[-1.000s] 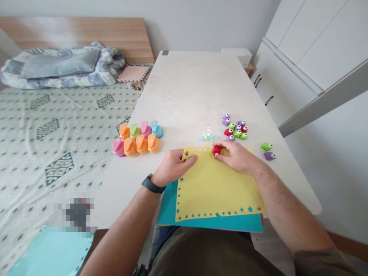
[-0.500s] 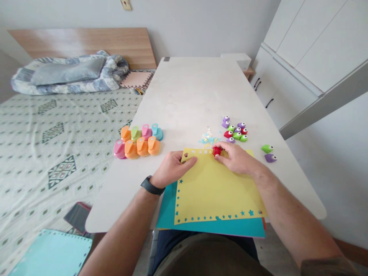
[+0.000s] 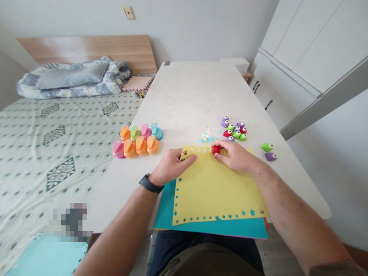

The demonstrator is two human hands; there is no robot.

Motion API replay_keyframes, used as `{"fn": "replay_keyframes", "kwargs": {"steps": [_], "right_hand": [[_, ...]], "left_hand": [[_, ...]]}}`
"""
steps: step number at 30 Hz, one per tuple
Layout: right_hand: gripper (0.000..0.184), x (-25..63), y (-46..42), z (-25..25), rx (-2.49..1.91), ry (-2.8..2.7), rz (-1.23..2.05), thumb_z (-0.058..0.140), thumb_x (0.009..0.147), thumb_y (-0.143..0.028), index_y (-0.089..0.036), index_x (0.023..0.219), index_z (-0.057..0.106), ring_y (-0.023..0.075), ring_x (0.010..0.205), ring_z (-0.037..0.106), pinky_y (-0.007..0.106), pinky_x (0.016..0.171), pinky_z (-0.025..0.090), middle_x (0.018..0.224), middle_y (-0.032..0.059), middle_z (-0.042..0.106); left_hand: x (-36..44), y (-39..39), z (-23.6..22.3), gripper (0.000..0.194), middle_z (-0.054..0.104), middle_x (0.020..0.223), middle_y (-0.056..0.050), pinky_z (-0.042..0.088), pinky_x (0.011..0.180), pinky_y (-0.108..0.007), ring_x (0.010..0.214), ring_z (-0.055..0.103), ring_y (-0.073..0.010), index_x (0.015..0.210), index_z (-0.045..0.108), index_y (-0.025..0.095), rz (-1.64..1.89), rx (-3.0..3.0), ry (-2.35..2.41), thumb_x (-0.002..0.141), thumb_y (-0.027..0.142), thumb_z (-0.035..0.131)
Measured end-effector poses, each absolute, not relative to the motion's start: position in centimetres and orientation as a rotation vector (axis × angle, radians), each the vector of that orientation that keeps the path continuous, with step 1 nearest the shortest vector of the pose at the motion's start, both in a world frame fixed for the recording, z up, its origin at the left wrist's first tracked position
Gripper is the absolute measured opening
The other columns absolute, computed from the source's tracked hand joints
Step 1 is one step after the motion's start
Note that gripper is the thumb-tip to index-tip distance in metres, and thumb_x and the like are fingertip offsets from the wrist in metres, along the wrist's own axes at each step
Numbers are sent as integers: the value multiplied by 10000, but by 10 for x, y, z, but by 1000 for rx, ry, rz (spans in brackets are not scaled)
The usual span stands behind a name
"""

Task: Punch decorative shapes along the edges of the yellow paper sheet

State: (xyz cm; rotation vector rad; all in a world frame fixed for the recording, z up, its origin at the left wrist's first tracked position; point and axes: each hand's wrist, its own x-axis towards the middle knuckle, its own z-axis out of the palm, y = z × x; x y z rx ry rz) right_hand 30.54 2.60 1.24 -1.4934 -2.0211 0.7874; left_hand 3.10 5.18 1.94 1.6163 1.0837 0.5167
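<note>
A yellow sheet of paper with small stars, hearts and other shapes punched along its edges lies over a teal sheet. My left hand grips its upper left corner, thumb on top and fingers beneath. At the far edge of the paper, my right hand pinches a small red craft punch between thumb and fingers. Just beyond the punch lies a scatter of blue, yellow and white paper cut-outs. Whether the punch is pressed down is too small to tell.
Several larger lever punches in orange, pink, green and blue stand at left on the white table. Small eyed punches cluster at right, with a green one and a purple one apart. A bed adjoins the table.
The view has tilted up slightly. Both hands keep their holds on the yellow paper and the red punch, with hardly any shift against the sheet.
</note>
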Motion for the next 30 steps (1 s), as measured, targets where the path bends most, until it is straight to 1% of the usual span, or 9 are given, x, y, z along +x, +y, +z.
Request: {"fn": "replay_keyframes", "kwargs": {"steps": [8,17,20,25,30], "right_hand": [[245,304,23,14,-1482,-2036,747,700,901,-271,-255,1145,714,281,1065,711,417,932,547,1172,72,771],[241,302,23,13,-1511,-2031,745,692,908,-269,-241,1148,697,275,1014,713,431,927,531,1131,76,773],[203,302,23,13,-1511,-2028,748,694,910,-254,-245,1112,697,267,982,717,423,912,537,1106,73,777],[158,301,23,14,-1485,-2019,744,705,905,-244,-247,1063,700,261,966,710,415,914,530,1079,69,775],[137,300,23,14,-1491,-2011,765,683,908,-230,-239,1044,695,248,943,705,395,881,519,1049,58,770]], "left_hand": [[30,50,20,425,796,901,-77,533,551,-234,695,720,-184,951,768,139,532,1595,1064,900,554,686],[30,48,23,411,759,811,-59,465,507,-217,630,661,-154,890,740,128,524,1668,1083,917,531,667],[31,48,25,418,756,809,-58,466,511,-218,626,654,-151,888,739,127,517,1675,1088,916,538,667],[32,47,26,432,769,847,-72,499,540,-235,653,672,-164,938,747,126,517,1627,1070,906,551,674],[32,46,27,423,757,824,-67,474,519,-224,630,649,-150,889,738,127,526,1615,1074,894,547,687]]}}
